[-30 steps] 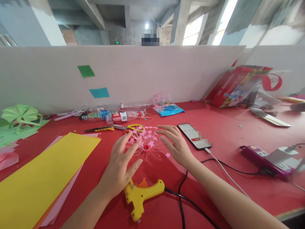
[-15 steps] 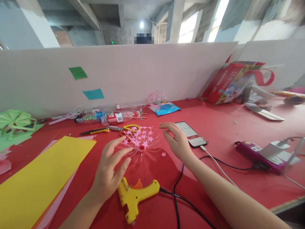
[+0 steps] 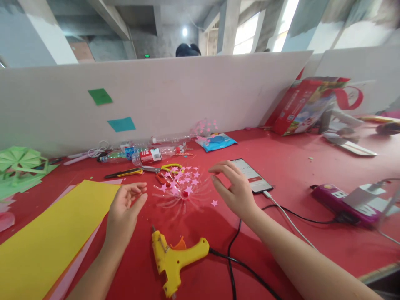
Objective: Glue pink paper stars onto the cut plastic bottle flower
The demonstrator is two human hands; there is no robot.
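Between my hands, a clear plastic piece cut into thin splayed strips [image 3: 178, 204] sits on the table, with a red bottle cap [image 3: 185, 194] at its middle. Pink paper stars [image 3: 187, 175] cover its far side. My left hand [image 3: 125, 210] hovers to its left, fingers slightly curled and thumb apart, holding nothing. On the other side, my right hand [image 3: 234, 187] is open and empty beside the phone [image 3: 256, 177]. One loose pink star [image 3: 214, 203] lies near my right hand. A yellow glue gun [image 3: 178, 258] rests on its side in front.
Yellow paper sheets [image 3: 59, 229] lie at left, below green paper pieces [image 3: 21, 166]. A cutter [image 3: 123, 173], scissors [image 3: 162, 168], plastic bottles [image 3: 150, 155] and a blue packet [image 3: 218, 142] line the back. Cables lead right to a purple power strip [image 3: 346, 204]; a red bag [image 3: 306, 106] stands behind.
My left hand has moved left, away from the plastic piece, and its fingers have curled in more. My right hand stays nearly where it was.
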